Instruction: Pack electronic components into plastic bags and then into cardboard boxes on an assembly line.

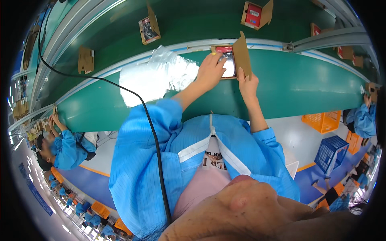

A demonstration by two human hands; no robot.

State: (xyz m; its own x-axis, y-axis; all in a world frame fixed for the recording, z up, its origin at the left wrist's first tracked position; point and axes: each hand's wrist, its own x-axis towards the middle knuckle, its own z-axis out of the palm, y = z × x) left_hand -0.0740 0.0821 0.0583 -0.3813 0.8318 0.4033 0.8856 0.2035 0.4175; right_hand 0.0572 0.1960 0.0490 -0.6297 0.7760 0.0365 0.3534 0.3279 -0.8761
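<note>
A small brown cardboard box [235, 74] sits at the far edge of the green bench with its lid [242, 56] raised on the right. Inside lie something red [224, 49] and a flat item under shiny clear plastic [228, 66]. My left hand [210, 71] reaches over the box's left side, its fingers stretched onto the contents; one fingertip looks yellow. My right hand [248, 85] grips the box's near right corner by the lid, thumb upward. Left of my left hand, several clear plastic bags [140, 82] lie spread on the bench.
Beyond the bench [289, 80], a dark green belt carries an open box with a dark bagged item [148, 31], one with red contents [253, 15] and a closed one [85, 60]. A black cable [138, 96] crosses the view. Other people sit at both ends.
</note>
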